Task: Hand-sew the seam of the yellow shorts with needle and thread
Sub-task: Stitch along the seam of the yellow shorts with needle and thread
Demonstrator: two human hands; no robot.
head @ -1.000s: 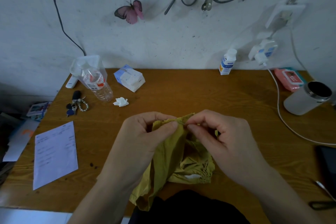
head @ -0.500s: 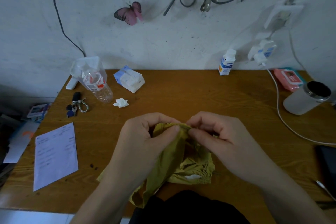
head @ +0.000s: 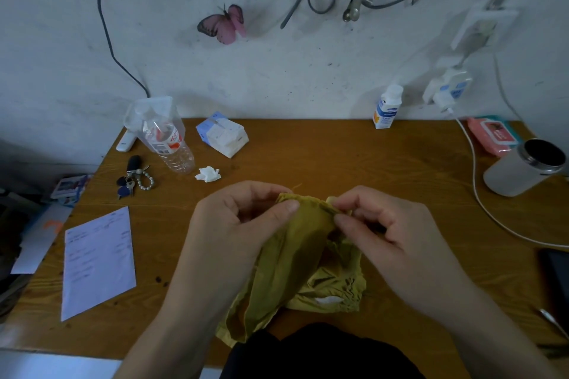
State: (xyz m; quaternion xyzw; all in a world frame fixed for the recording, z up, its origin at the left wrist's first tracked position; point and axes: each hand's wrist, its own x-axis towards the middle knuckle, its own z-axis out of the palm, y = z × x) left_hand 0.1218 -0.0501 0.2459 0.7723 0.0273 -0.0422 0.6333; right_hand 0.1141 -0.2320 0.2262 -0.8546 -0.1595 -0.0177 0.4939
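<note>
While seam edge [head: 314, 204] is pinched between left hand [head: 234, 224] and right hand [head: 392, 226], yellow shorts [head: 292, 258] draped below both onto tabletop [head: 308, 148]; needle not discernible. Fabric best held stretched, stitches small, thread drawn gently.

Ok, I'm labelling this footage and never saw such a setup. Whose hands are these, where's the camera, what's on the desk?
There is no machine: these are a person's two bare hands, and every picture comes from one wide-angle camera worn on the head, looking down. The left hand and right hand both pinch the upper edge of crumpled yellow fabric shorts over a brown wooden desk. Also on the desk: a clear plastic bottle, a bunch of keys, a white printed sheet, a crumpled white tissue.
</note>
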